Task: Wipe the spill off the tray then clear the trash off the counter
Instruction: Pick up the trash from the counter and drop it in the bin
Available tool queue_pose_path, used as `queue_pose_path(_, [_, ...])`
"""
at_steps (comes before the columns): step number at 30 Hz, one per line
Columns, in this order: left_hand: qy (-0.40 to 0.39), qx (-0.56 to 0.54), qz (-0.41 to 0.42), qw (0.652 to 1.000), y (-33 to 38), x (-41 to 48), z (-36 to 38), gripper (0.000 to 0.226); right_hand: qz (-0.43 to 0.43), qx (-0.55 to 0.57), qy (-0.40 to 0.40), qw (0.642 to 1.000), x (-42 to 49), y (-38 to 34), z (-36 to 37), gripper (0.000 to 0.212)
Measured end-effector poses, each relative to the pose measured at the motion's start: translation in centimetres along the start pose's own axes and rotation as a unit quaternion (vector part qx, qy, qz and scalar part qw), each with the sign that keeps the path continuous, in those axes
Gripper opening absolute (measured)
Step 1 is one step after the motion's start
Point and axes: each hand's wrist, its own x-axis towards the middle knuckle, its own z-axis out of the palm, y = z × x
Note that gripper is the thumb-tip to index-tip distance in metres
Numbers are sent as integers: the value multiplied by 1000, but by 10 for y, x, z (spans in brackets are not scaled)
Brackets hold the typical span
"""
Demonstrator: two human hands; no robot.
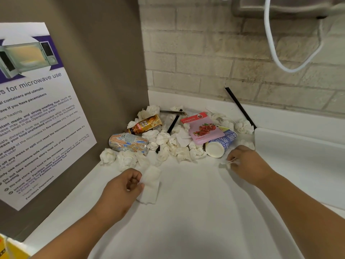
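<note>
White desk [186,212] beneath a brick wall [205,53], microwave notice [37,109] at left. Heaped in the far corner: crumpled tissues [168,143], a can [128,143], paper cup [220,144], pink packet [203,130]. Left hand [121,187] fingers [133,181] pinching a flat tissue [151,184]; right hand [248,163] fingers [233,158] pinching a scrap [226,162] beside the cup.

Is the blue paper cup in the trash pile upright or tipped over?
Tipped over. The blue paper cup lies on its side, its round white end facing the camera.
</note>
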Motion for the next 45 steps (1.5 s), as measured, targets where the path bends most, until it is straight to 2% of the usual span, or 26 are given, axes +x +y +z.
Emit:
queue_pose_path(3, [22,78,40,996,-3,6,-6,17,8,-8,61,998,7,11,-4,18])
queue_pose_path(4, [24,120,56,991,-4,8,-9,17,28,-29,57,998,10,14,-6,18])
queue_pose_path(7, [18,213,91,973,-15,17,-12,19,68,-113,-50,990,24,24,-6,23])
queue_pose_path(10, [8,247,134,960,-29,21,-10,21,89,-132,-116,980,32,25,-4,26])
queue_pose_path(12, [11,272,151,950,-35,22,-8,25,90,-134,-132,978,31,19,-3,27])
queue_pose_path(16, [25,300,167,939,-42,28,-7,29,90,-153,-88,980,25,12,-4,31])
queue_pose_path(18, [33,297,159,941,-45,34,-8,35,80,-173,-85,978,24,10,-8,32])
queue_pose_path(21, [36,279,121,952,-47,45,-9,60,64,-189,-83,976,24,11,-9,30])
queue_pose_path(23, [4,279,75,957,-46,53,-11,71,63,-172,-80,980,24,11,-8,25])
queue_pose_path(25, [-36,271,44,961,-45,58,-14,71,71,-159,-69,982,22,10,-7,21])
queue_pose_path(28, [-34,262,43,963,-43,55,-16,54,84,-159,-48,983,18,6,-2,21])
queue_pose_path(31, [-4,290,57,955,-43,46,-15,35,79,-116,-40,989,8,-4,2,19])
queue_pose_path(34, [19,290,85,953,-47,38,-18,31,55,-55,-26,997,-6,-19,3,17])
queue_pose_path(37, [32,272,88,958,-46,28,-21,35,46,51,10,998,-26,-41,3,16])
queue_pose_path(39, [52,234,88,967,-44,20,-23,39,34,111,20,993,-37,-56,3,29])
queue_pose_path(45, [103,76,42,991,-38,-4,-31,66,3,207,-1,978,-56,-90,2,32])
